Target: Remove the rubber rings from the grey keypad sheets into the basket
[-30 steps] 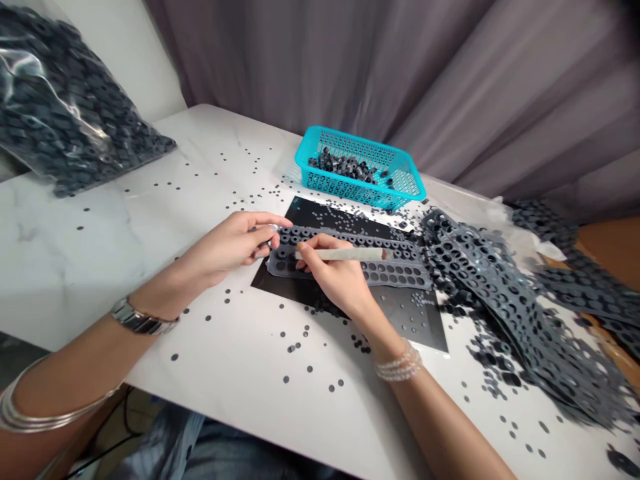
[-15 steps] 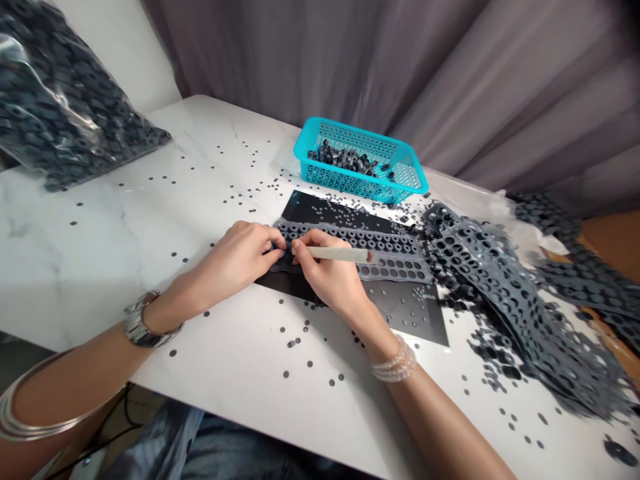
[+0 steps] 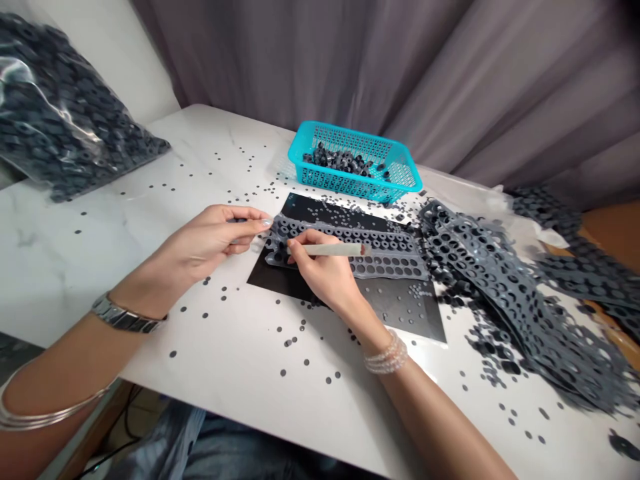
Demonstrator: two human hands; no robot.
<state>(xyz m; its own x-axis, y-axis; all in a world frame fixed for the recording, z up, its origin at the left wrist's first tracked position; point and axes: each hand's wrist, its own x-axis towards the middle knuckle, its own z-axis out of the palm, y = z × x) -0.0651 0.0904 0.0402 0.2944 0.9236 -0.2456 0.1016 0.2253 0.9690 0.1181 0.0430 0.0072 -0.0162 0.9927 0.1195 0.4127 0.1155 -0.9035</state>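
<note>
A grey perforated rubber sheet [image 3: 385, 267] with rows of round parts and holes lies on a black board [image 3: 270, 280]. At its left end, my left hand [image 3: 215, 240] is closed, thumb and index finger pinching the sheet's upper left corner. My right hand [image 3: 325, 270] grips a pale pen-like stick [image 3: 335, 249] with a reddish rear end, held like a pencil over the sheet's left part. The stick's working tip is hidden by my fingers.
Behind the board stands a turquoise basket [image 3: 355, 190] holding small black rubber parts. Punched-out perforated sheets [image 3: 500, 287] are heaped at the right. A clear bag of black parts [image 3: 75, 127] sits at the far left. Small dark discs [image 3: 287, 343] are scattered over the white table [image 3: 210, 373].
My left hand has shifted left and up from beside the right fingertips to the sheet's left corner. My right hand keeps the stick at nearly the same spot.
</note>
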